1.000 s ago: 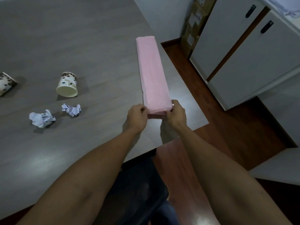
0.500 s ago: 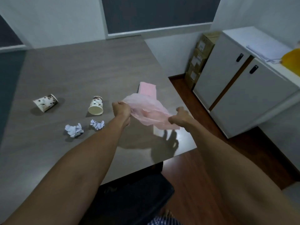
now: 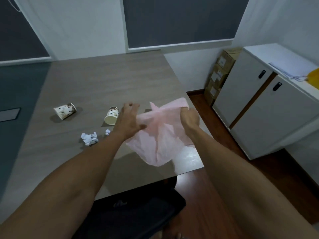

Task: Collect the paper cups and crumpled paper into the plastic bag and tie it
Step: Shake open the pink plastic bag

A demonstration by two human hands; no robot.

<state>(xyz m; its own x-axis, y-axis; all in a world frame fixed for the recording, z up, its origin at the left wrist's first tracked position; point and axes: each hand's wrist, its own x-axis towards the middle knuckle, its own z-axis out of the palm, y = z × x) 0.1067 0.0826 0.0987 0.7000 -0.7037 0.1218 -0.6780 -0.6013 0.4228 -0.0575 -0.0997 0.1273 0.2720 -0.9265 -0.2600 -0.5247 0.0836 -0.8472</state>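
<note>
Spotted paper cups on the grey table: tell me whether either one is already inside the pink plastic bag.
No, both spotted paper cups lie on the grey table, outside the pink plastic bag.

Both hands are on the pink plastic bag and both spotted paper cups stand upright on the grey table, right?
Not quite. The head view shows both spotted paper cups lying on their sides on the grey table. The rest holds: left hand and right hand are on the pink plastic bag.

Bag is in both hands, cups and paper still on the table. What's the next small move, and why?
Probably pull the pink plastic bag open at its mouth. The left hand and right hand both grip its top edge, but it hangs limp and flattened. Both paper cups and the crumpled paper lie on the table, so nothing can go in yet.
</note>
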